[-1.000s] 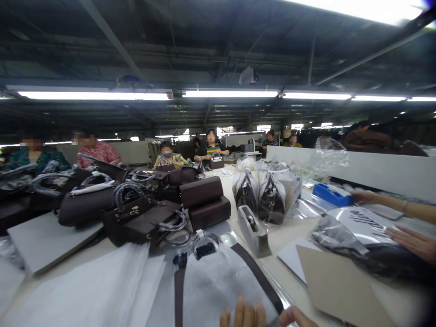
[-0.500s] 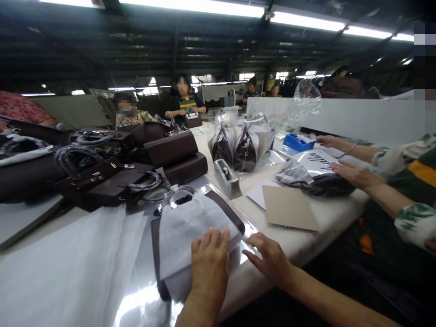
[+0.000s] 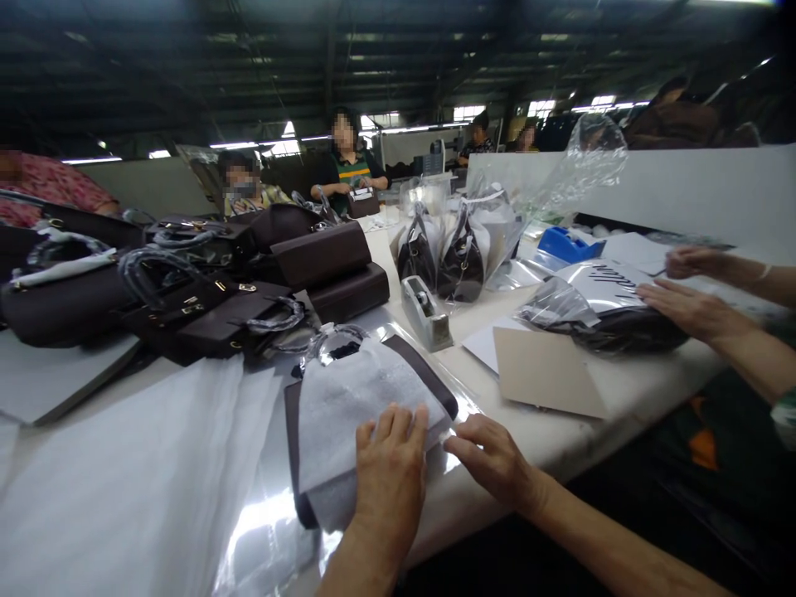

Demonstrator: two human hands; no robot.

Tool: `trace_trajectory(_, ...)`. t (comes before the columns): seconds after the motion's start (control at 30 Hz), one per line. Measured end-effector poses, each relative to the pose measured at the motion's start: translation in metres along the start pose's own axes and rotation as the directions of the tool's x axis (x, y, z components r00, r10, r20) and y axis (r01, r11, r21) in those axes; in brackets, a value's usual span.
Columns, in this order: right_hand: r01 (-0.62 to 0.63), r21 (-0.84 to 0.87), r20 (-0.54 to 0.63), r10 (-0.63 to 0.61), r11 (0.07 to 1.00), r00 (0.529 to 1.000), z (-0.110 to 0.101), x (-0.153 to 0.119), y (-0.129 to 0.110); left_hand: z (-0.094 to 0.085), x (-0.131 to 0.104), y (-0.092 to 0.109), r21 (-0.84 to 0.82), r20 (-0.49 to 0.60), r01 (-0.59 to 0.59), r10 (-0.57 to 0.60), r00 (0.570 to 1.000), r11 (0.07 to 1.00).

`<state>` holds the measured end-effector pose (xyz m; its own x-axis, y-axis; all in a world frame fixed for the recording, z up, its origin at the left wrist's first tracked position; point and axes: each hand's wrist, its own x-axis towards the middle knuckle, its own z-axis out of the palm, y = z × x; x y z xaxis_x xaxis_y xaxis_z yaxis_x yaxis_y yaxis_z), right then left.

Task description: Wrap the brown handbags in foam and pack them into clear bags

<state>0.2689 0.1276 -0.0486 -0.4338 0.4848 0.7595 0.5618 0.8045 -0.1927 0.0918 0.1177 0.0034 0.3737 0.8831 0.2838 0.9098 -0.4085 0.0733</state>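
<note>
A dark brown handbag [image 3: 435,383] lies on its side in front of me, a sheet of white tissue paper [image 3: 348,402] spread over its face. Its handles [image 3: 336,340] are wrapped in clear plastic. My left hand [image 3: 391,473] rests flat on the tissue near the bag's lower right, fingers stretched out. At the bag's right corner is my right hand [image 3: 497,460], thumb and fingers closed together; whatever lies between them is too small to make out. Under the bag a shiny clear plastic sheet [image 3: 261,514] covers the table.
Left are stacked white sheets [image 3: 124,481] and a pile of dark handbags [image 3: 205,311]. Ahead stand a grey tape dispenser [image 3: 426,313] and plastic-bagged handbags [image 3: 463,257]. On the right lie a cardboard piece [image 3: 547,373] and a wrapped bag [image 3: 622,319] under a co-worker's hands [image 3: 690,307]; a blue dispenser [image 3: 569,245] sits behind.
My right hand's thumb and fingers have closed together at the bag's corner. My left hand stays on the tissue. The view has shifted slightly; the co-worker's far hand has curled closed.
</note>
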Motion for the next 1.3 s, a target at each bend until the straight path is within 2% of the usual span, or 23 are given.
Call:
trace_trajectory(0.17,-0.119,0.108,-0.026,0.123,0.987,0.992,0.001,0.002,-0.011,0.002,0.000,-0.001,-0.005,-0.001,-0.013,0.013,1.000,1.000)
trace_trajectory(0.5,-0.042,-0.007,-0.045,0.042,0.999,0.998,0.031,-0.023,-0.003,0.005,-0.001,-0.003,-0.063,0.046,-0.009,0.012,0.999,0.998)
trace_trajectory(0.6,-0.020,-0.010,-0.003,0.020,1.000,1.000,0.022,-0.026,-0.008,0.004,-0.001,-0.004,-0.069,0.048,-0.019,0.023,0.999,0.997)
trace_trajectory(0.7,-0.004,0.034,-0.049,0.006,0.999,0.999,0.006,-0.011,-0.017,0.005,-0.002,-0.003,-0.063,0.028,-0.012,0.013,1.000,0.998)
trace_trajectory(0.8,-0.074,0.153,-0.051,0.083,0.985,0.995,0.002,0.012,-0.024,0.010,-0.004,0.002,-0.043,-0.011,-0.002,0.002,1.000,0.999)
trace_trajectory(0.87,-0.209,0.249,0.042,0.205,0.946,0.978,0.009,0.020,-0.025,0.014,-0.006,0.004,-0.025,-0.057,-0.004,0.002,0.998,1.000)
trace_trajectory(0.93,-0.288,0.274,0.127,0.262,0.918,0.957,0.019,0.022,-0.025,0.014,-0.011,0.001,-0.009,-0.127,-0.036,0.034,0.991,0.999)
trace_trajectory(1.03,-0.192,0.156,0.156,0.168,0.969,0.973,0.026,0.022,-0.027,0.002,-0.031,-0.017,-0.016,-0.276,-0.089,0.081,0.958,0.996)
trace_trajectory(1.1,-0.098,0.030,0.155,0.092,0.995,0.984,0.024,0.028,-0.032,-0.009,-0.053,-0.035,-0.027,-0.405,0.040,-0.047,0.913,0.999)
trace_trajectory(1.17,-0.035,-0.088,0.154,0.049,0.996,0.987,0.022,0.041,-0.039,-0.015,-0.075,-0.053,-0.065,-0.486,0.288,-0.282,0.827,0.955)
trace_trajectory(1.23,-0.010,-0.169,0.182,0.041,0.986,0.982,0.023,0.057,-0.047,-0.014,-0.091,-0.064,-0.144,-0.468,0.433,-0.447,0.762,0.890)
trace_trajectory(1.3,0.044,-0.186,0.241,0.002,0.982,0.971,0.030,0.075,-0.054,-0.009,-0.098,-0.068,-0.229,-0.419,0.456,-0.510,0.751,0.860)
